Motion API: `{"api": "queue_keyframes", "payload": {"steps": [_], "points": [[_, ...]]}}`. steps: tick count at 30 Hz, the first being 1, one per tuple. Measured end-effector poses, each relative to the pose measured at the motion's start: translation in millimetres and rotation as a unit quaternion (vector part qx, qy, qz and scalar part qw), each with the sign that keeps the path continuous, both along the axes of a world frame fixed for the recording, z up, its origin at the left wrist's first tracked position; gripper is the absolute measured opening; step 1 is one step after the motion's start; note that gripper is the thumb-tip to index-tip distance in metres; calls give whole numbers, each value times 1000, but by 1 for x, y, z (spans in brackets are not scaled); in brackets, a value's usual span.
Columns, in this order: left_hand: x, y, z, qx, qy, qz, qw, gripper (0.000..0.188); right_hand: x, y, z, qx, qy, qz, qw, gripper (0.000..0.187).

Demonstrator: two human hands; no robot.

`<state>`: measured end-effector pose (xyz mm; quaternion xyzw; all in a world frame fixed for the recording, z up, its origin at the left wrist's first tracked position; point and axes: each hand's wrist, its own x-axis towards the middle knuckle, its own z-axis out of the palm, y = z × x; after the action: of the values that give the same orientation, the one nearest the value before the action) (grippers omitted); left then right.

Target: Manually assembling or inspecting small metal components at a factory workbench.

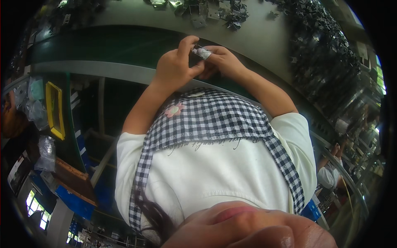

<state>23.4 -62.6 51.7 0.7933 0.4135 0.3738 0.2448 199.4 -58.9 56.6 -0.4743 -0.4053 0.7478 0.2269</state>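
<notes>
My left hand (pixel 175 66) and my right hand (pixel 227 62) meet above the near edge of the work surface. Between their fingertips is a small dark part with a shiny, pale face (pixel 202 52). The left index finger and thumb are bent around its left side, while the right fingers close on it from the right. Its exact kind is too small to make out, and the fingers hide some of it. Whether the white patch belongs to the part or is a wrap on a right finger, I cannot tell.
Several small metal pieces (pixel 235 14) lie in a heap on the pale table (pixel 260 31) beyond my hands. A larger dark pile of parts (pixel 322 45) spreads at the right. To the left stand a yellow frame (pixel 54 109) and clear plastic bags (pixel 45 153). Another person (pixel 329 175) is at the far right.
</notes>
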Motion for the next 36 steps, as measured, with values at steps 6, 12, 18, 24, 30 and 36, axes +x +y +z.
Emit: {"api": "queue_keyframes", "payload": {"steps": [6,12,18,24,30,36], "points": [[1,12,-12,-233,314,37,920,53,65,53,11,581,-540,109,599,23],[-10,15,4,-111,210,56,970,35,97,67,27,648,-475,15,595,25],[-5,22,10,-56,24,-1,998,22,105,60,21,663,-460,-50,588,24],[19,41,38,-130,-156,-131,970,32,61,33,54,657,-342,108,663,35],[12,55,26,-330,-133,-223,908,23,38,38,40,616,-226,117,746,39],[5,38,15,-249,-169,25,953,15,38,26,36,558,-251,-44,790,35]]}}
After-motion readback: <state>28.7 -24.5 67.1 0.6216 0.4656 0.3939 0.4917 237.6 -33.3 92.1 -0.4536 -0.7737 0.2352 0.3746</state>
